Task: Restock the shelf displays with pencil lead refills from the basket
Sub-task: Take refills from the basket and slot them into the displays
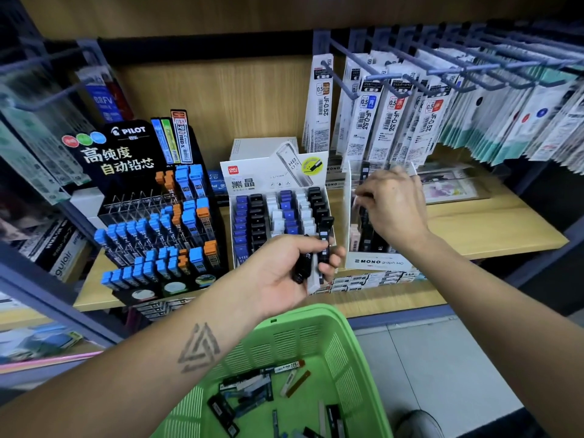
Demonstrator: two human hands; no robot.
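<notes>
My left hand [284, 267] holds a small bunch of black and clear lead refill cases [317, 263] in front of the white Deli display box [271, 175], whose rows hold blue, black and white cases. My right hand [395, 207] reaches into the clear Mono display box [376, 262] to the right, fingers pinched on a dark refill case [363, 211] that is partly blurred. The green basket [344, 349] sits below my arms with several loose refill cases [249, 390] on its bottom. The black Pilot display [158, 216] stands at the left with blue and orange capped cases.
Pen refill packs [392, 121] hang on metal hooks [354, 71] above the Mono box, close over my right hand. The wooden shelf [474, 229] extends right. More packaged stock lines the left side and the shelf's front edge. A shoe [417, 425] shows on the tiled floor.
</notes>
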